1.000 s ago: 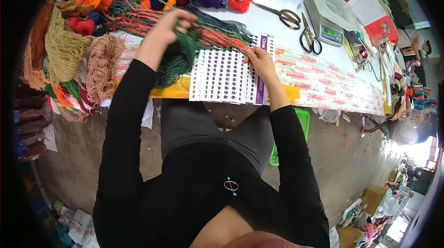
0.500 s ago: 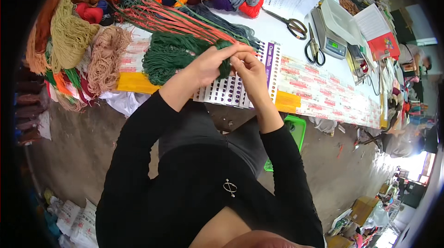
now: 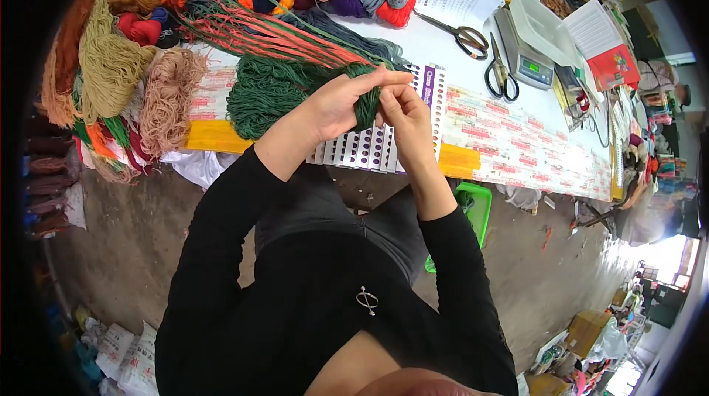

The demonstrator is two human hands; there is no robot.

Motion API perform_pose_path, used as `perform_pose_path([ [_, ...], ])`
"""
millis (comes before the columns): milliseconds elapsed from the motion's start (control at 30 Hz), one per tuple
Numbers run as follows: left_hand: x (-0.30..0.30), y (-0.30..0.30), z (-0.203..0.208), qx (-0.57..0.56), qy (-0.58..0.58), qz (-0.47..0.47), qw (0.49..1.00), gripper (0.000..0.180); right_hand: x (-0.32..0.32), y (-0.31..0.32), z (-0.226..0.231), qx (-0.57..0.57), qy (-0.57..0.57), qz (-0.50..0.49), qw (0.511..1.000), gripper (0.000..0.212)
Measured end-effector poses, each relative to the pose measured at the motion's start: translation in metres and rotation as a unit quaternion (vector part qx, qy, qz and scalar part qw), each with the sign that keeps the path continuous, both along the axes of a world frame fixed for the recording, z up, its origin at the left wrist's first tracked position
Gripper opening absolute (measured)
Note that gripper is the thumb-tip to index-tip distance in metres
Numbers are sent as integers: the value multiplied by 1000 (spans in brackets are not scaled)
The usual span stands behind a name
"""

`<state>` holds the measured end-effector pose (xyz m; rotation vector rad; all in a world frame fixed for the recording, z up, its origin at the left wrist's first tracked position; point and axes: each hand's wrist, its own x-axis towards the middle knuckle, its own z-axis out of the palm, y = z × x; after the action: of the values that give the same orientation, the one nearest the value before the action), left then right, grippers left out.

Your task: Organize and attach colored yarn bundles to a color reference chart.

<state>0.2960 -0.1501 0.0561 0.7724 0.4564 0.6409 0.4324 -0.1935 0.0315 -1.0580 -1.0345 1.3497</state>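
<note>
A big dark green skein of thread (image 3: 267, 95) lies on the table, its right end bunched up between my hands. My left hand (image 3: 338, 104) is wrapped round that bunched end, thumb and forefinger reaching to the right. Close beside it, my right hand (image 3: 406, 117) has its fingers curled in a pinch against the green thread; what the fingertips hold is mostly hidden. Under both hands is a white colour card (image 3: 354, 146) with rows of dark dots and a purple strip. Coral and green strands (image 3: 295, 43) stretch across behind the green skein.
Heaped skeins (image 3: 111, 56) in many colours crowd the left and back of the table. To the right lie black-handled scissors (image 3: 470, 42), a second pair (image 3: 502, 78) and a scale with a tray (image 3: 533, 67). A green basket (image 3: 480, 211) stands below the table edge.
My right hand has turned and lowered slightly, its fingers curling in more. More of the green skein's bunched end shows between my hands. My left hand keeps nearly the same place.
</note>
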Motion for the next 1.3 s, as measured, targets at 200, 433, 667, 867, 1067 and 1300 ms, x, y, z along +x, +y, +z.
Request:
perform_pose_path([
  [200,-1,6,-7,-43,-75,-9,996,47,4,-5,5,0,32,-13,999,16],
  [433,-5,3,8,-75,-83,51,992,44,8,-7,8,-35,97,8,995,16],
  [667,-58,14,-2,-53,74,43,995,53,72,-5,31,45,141,-54,988,11],
  [867,-260,63,-21,-75,-154,291,941,30,295,-30,49,154,329,-198,910,15],
  [1067,-176,39,57,28,-269,208,940,46,287,-46,101,152,-83,-511,842,11],
  [1300,3,32,-37,-208,39,45,976,37,109,30,-16,39,-294,-33,955,18],
])
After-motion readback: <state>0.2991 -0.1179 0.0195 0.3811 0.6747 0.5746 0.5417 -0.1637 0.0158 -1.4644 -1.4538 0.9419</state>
